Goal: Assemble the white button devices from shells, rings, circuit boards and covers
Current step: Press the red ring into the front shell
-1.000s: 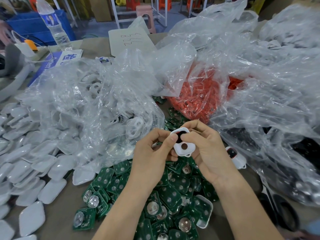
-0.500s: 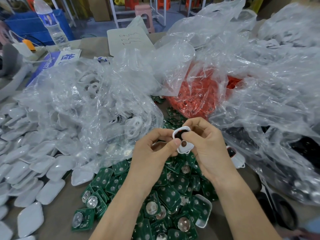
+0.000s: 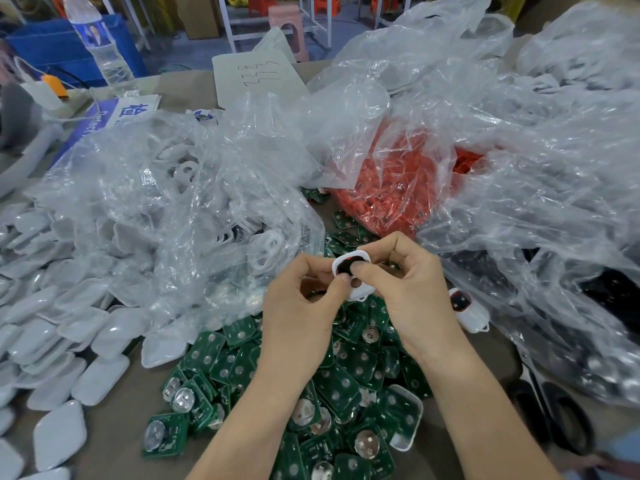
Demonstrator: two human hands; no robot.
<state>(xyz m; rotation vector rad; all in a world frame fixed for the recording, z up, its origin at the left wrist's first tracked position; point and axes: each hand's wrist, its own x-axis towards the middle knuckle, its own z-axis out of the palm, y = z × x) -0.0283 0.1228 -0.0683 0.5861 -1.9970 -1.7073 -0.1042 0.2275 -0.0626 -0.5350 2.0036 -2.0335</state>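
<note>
Both hands hold one white shell (image 3: 358, 287) above the pile of green circuit boards (image 3: 332, 386). A dark insert fills the shell's upper opening, and a small round hole shows lower down. My left hand (image 3: 301, 306) pinches the shell's left edge with thumb and forefinger. My right hand (image 3: 412, 292) grips it from the right, its thumb pressing on the dark insert. A white device with a dark, red-edged button (image 3: 467, 310) lies on the table right of my right hand. White covers (image 3: 55, 334) are heaped at the left.
A clear bag of white shells (image 3: 180, 209) lies at centre left, a bag of orange parts (image 3: 408, 188) behind my hands, and bags with dark parts (image 3: 540, 244) at the right. Black scissors (image 3: 557, 410) lie at the lower right. A water bottle (image 3: 104, 46) stands at the far left.
My hands have stayed in place above the circuit boards. The shell sits deeper between my fingers, and my right thumb has shifted onto the dark insert.
</note>
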